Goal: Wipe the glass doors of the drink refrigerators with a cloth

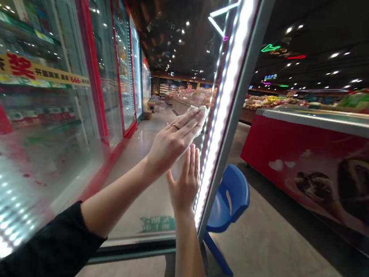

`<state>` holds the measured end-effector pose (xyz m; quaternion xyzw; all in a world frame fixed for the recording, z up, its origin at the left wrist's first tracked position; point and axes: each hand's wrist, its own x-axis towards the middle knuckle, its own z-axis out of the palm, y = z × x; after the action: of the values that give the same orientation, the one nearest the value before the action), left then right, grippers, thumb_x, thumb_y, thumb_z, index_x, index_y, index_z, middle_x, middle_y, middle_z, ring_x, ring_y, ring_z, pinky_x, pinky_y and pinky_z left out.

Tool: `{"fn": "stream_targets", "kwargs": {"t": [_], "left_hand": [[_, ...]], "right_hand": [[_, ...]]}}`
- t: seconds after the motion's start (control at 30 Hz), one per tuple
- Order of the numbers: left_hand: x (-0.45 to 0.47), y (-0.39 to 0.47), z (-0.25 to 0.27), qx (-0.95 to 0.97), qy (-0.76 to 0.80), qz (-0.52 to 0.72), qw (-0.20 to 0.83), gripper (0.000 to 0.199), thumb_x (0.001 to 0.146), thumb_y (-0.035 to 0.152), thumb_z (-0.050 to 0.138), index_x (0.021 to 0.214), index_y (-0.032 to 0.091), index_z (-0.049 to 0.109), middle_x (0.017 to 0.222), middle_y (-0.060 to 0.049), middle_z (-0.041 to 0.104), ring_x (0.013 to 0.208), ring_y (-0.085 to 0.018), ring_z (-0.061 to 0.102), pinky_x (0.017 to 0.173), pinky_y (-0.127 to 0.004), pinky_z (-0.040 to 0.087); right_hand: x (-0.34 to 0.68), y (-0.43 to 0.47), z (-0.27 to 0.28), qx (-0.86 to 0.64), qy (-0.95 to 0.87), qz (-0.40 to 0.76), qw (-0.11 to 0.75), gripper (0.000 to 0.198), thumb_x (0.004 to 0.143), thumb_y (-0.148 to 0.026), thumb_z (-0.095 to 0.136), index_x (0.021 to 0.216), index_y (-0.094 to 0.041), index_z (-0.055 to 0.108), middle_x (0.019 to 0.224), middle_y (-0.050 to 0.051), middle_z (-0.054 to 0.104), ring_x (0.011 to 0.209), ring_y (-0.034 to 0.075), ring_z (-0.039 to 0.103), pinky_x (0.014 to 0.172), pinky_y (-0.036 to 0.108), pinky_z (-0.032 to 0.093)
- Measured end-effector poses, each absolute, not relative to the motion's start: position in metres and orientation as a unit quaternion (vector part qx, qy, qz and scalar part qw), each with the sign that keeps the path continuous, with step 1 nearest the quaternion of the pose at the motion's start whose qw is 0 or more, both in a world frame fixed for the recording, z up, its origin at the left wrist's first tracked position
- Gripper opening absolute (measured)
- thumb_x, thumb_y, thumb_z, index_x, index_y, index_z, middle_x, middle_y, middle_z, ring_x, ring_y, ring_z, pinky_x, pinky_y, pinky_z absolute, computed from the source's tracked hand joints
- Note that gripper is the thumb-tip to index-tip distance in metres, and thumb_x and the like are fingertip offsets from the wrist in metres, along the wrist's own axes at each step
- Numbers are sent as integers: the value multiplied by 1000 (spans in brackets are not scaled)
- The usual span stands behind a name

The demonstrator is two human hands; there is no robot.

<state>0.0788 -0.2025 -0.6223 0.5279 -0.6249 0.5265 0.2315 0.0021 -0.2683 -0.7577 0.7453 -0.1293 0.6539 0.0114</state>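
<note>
Against the glass door [154,193], beside the LED strip [214,151], a white cloth [205,115] is held under the straightened fingers of the left hand [174,137] while the right hand [184,183] is held open just below, and pressure is probably best applied evenly, right up to the strip.

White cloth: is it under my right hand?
No, the white cloth is under the fingers of the left hand, while the right hand sits lower with no cloth showing.
</note>
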Motion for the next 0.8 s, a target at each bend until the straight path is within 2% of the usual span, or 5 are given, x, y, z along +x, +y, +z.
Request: {"fn": "stream_targets", "kwargs": {"t": [0.13,0.37,0.5,0.67,0.8], "left_hand": [[75,-221,-595,530,-649,518,172,65,111,1,43,174,16,40,174,-10,54,166,-25,47,133,-47,54],[98,-206,-581,534,-587,551,259,71,112,9,47,177,32,35,177,-1,49,166,-22,48,135,-44,53],[85,-201,-616,507,-628,546,223,70,113,5,47,178,22,30,171,-10,57,161,-24,54,131,-44,57],[76,-219,-606,498,-662,535,164,55,115,7,48,169,14,49,166,-12,63,159,-25,57,130,-41,58],[83,-211,-603,524,-632,532,205,71,111,3,52,177,21,34,173,-11,56,163,-27,52,133,-46,55]], "right_hand": [[5,-269,-767,744,-125,656,19,92,114,-37,59,184,-23,1,173,18,55,165,33,48,128,57,54],[-6,-273,-762,761,-137,634,12,95,113,-45,60,183,-27,-1,179,16,46,169,34,41,129,60,53],[-11,-280,-760,736,-136,662,41,94,113,-43,60,183,-25,0,181,17,44,169,33,42,130,59,51],[-14,-281,-759,740,-145,655,36,94,114,-41,58,183,-27,-3,184,15,38,169,33,41,133,59,48],[-21,-282,-756,721,-176,669,44,91,114,-32,59,183,-31,0,181,14,44,168,32,43,134,60,45]]}}
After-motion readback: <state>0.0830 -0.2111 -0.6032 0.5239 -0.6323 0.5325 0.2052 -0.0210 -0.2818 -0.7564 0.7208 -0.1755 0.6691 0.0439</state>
